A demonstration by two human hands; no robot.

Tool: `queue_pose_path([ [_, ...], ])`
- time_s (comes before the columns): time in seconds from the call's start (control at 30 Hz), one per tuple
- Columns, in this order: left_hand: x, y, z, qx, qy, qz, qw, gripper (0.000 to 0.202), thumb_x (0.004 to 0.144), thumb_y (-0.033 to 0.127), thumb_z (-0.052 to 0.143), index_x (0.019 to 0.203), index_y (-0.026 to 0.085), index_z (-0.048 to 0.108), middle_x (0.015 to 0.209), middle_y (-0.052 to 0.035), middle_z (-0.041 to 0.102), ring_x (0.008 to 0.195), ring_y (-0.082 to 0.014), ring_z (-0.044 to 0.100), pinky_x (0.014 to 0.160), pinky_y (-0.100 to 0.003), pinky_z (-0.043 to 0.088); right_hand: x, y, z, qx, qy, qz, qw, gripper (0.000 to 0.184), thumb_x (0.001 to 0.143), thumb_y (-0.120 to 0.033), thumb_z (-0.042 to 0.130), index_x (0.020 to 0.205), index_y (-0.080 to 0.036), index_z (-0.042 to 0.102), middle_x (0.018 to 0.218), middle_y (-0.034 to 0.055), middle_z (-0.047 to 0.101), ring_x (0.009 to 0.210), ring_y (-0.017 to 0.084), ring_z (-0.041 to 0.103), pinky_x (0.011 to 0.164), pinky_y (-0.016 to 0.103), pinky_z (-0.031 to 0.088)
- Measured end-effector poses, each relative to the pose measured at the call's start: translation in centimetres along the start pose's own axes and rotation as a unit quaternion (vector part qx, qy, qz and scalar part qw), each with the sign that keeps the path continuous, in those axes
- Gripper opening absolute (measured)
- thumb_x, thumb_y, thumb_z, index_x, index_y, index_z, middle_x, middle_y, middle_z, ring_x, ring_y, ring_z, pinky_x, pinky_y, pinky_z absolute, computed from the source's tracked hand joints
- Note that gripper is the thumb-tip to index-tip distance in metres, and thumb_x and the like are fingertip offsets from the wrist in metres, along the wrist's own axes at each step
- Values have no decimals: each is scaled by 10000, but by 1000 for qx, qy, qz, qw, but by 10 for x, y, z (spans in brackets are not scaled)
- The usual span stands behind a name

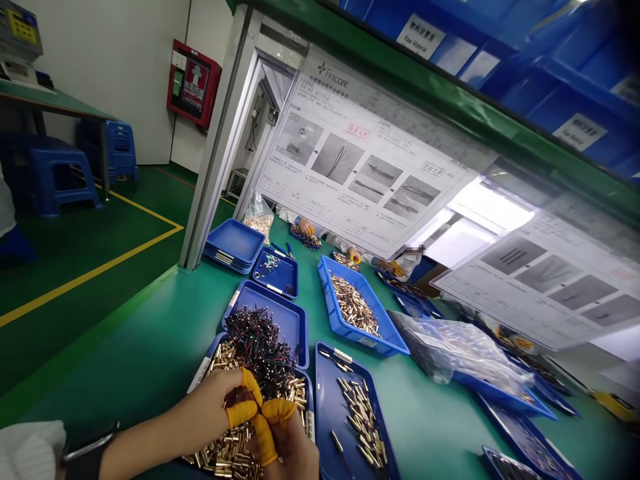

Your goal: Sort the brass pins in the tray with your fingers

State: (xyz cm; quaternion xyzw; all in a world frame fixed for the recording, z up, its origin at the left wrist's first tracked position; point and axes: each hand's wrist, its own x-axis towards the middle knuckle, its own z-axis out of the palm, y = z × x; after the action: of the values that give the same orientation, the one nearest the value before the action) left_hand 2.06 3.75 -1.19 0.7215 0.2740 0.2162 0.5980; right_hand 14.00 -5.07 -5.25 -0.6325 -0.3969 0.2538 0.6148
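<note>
Brass pins (227,453) heaped in a blue tray (310,423) at the near edge of the green bench (150,360), under both hands. Left hand (205,407) and right hand (293,450) pinched narrow together, yellow finger cots (277,412) on, whatever they hold hidden. Wired pins (255,347) piled just beyond, over a second blue tray (287,327); many loose pins left without wires.
</note>
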Motion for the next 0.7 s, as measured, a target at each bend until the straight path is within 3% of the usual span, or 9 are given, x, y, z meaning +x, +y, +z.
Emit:
queue_pose_path([
  [0.17,0,1,-1,43,5,32,999,71,728,186,520,744,173,587,672,35,510,631,-132,450,578,-218,358,-2,-1,0,-61,-26,-18,998,338,721,-548,580,717,-210,561,559,23,692,452,159,654,410,187,494],
  [0.37,0,3,-2,22,4,46,999,47,705,203,548,705,170,581,666,34,530,640,-130,448,594,-219,363,-7,-11,5,-69,-85,-37,993,373,829,-593,376,747,-236,446,357,-32,618,252,124,535,315,176,451],
  [0.53,-2,3,-3,37,22,46,998,29,682,171,543,697,171,568,675,35,529,638,-126,446,587,-217,353,-5,-7,4,0,-91,-25,996,341,833,-567,410,803,-230,456,435,-19,656,324,134,578,365,190,477],
  [0.7,-2,2,0,86,33,54,994,20,699,176,522,691,174,540,676,31,506,644,-133,455,591,-222,363,-4,-8,-1,-94,-72,-30,993,381,794,-577,463,781,-207,553,458,11,662,379,162,614,393,212,472],
])
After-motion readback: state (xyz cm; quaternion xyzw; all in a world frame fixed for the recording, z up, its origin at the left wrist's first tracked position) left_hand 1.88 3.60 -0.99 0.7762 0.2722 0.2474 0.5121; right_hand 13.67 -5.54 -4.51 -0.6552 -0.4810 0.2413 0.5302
